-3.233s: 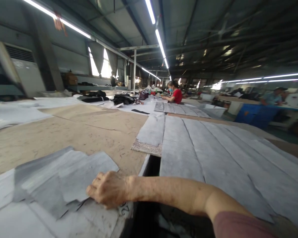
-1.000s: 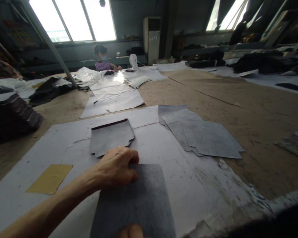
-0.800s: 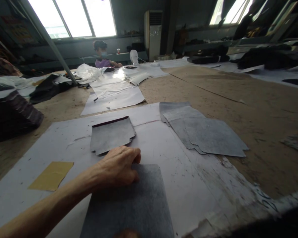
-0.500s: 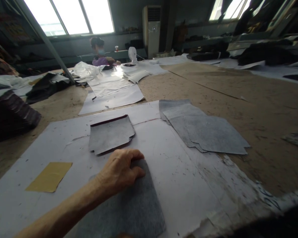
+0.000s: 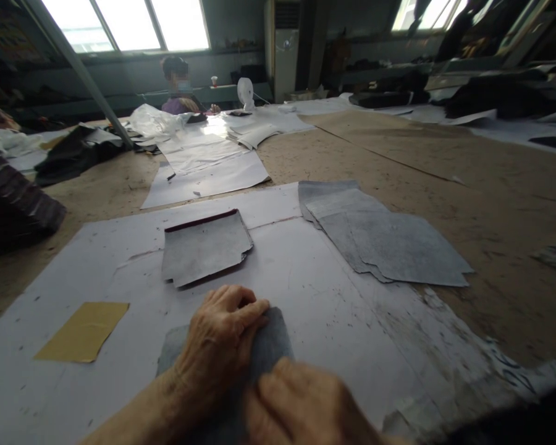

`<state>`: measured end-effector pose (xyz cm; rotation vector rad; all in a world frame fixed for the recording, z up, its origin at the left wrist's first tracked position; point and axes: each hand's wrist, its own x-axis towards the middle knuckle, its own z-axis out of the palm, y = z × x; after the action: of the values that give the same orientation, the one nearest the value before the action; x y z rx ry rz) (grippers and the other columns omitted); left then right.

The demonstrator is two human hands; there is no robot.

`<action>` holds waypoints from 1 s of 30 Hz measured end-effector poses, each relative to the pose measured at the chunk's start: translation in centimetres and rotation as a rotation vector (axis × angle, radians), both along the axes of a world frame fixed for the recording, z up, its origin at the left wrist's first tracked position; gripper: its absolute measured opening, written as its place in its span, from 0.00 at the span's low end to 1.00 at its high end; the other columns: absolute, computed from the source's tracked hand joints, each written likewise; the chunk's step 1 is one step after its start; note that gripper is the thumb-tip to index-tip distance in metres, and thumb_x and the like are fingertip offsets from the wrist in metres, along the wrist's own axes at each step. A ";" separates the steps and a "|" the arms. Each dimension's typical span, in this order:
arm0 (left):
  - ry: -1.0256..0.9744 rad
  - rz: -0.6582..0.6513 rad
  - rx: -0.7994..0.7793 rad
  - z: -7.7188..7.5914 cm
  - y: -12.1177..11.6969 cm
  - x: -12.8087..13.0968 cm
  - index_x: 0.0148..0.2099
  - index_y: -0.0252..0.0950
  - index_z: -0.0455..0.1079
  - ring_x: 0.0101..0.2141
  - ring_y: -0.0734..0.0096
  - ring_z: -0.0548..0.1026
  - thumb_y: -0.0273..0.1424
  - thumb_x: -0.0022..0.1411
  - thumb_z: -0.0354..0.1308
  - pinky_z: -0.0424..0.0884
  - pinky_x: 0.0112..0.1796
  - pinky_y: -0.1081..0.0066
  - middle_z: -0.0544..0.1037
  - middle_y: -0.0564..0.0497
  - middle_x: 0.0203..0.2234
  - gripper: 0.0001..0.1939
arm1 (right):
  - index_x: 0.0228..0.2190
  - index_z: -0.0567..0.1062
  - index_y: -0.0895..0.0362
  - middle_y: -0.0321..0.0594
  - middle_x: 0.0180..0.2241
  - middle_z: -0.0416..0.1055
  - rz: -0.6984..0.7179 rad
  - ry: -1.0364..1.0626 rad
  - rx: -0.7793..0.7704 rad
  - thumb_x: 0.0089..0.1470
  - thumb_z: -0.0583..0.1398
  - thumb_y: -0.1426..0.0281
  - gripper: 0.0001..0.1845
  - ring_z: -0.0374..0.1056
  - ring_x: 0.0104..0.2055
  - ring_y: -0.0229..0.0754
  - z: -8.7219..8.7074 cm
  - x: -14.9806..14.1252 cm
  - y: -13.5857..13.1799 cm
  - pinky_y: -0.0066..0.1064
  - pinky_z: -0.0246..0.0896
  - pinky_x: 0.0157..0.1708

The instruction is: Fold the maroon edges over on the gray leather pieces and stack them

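Observation:
A dark grey fabric-like sheet (image 5: 274, 337) lies on white paper directly before me, its near part covered by both hands. My left hand (image 5: 225, 340) is closed near the far edge of this sheet, thumb and fingers pressed together on it. Over the sheet's right side, my right hand (image 5: 301, 402) is curled and somewhat blurred; what its fingertips hold, if anything, is hidden. Beyond my left hand rests a grey piece (image 5: 206, 250) with a dark folded strip along its far edge and notched near corners.
Several overlapping grey sheets (image 5: 398, 247) lie at the right. A yellow-brown paper piece (image 5: 84, 330) is at the left on the white paper (image 5: 333, 334). A dark stack (image 5: 18, 207) stands far left. Across the table sits a person (image 5: 178, 93) near a small fan (image 5: 245, 93).
My right hand has come up into view over the sheet's right side. My left hand has shifted slightly and now grips more tightly, fingers drawn together.

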<state>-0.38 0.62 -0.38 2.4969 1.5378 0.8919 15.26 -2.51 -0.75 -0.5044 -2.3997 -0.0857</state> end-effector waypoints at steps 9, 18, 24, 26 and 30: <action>0.042 -0.148 0.130 0.0 -0.6 0.2 0.45 0.32 0.67 0.31 0.69 0.64 0.16 0.56 0.47 0.68 0.31 0.65 0.68 0.46 0.31 0.16 | 0.36 0.73 0.67 0.48 0.30 0.69 -0.172 -0.045 -0.070 0.54 0.46 0.81 0.17 0.63 0.32 0.43 0.6 3.9 2.7 0.35 0.63 0.30; 0.058 -0.309 0.089 0.5 -1.0 -0.2 0.47 0.26 0.65 0.33 0.68 0.63 0.14 0.56 0.43 0.67 0.34 0.65 0.66 0.44 0.33 0.18 | 0.37 0.73 0.66 0.48 0.32 0.69 -0.204 -0.099 -0.077 0.56 0.44 0.80 0.18 0.63 0.34 0.44 0.5 3.9 2.1 0.36 0.63 0.32; 0.157 -0.309 0.129 0.7 -1.4 0.2 0.47 0.23 0.65 0.33 0.66 0.63 0.19 0.62 0.41 0.67 0.33 0.64 0.66 0.43 0.33 0.15 | 0.37 0.73 0.67 0.48 0.32 0.69 -0.195 -0.088 -0.080 0.56 0.44 0.80 0.19 0.63 0.34 0.45 0.3 4.0 2.0 0.38 0.63 0.32; 0.198 -0.307 0.136 0.8 -1.5 0.2 0.47 0.23 0.64 0.33 0.65 0.63 0.20 0.63 0.40 0.67 0.34 0.64 0.67 0.42 0.33 0.15 | 0.37 0.73 0.67 0.48 0.32 0.69 -0.204 -0.082 -0.073 0.56 0.45 0.80 0.18 0.63 0.34 0.45 0.3 3.9 2.1 0.37 0.63 0.32; 0.282 -0.300 0.161 0.9 -1.7 0.3 0.48 0.22 0.64 0.34 0.64 0.64 0.20 0.63 0.39 0.66 0.34 0.63 0.67 0.42 0.33 0.16 | 0.37 0.73 0.67 0.47 0.32 0.69 -0.209 -0.074 -0.074 0.56 0.44 0.80 0.19 0.63 0.34 0.44 0.5 3.8 2.1 0.36 0.63 0.32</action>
<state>-0.03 -1.13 0.52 2.9712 1.1403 0.6645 19.02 -0.40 -0.29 -0.7981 -2.4221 -0.1097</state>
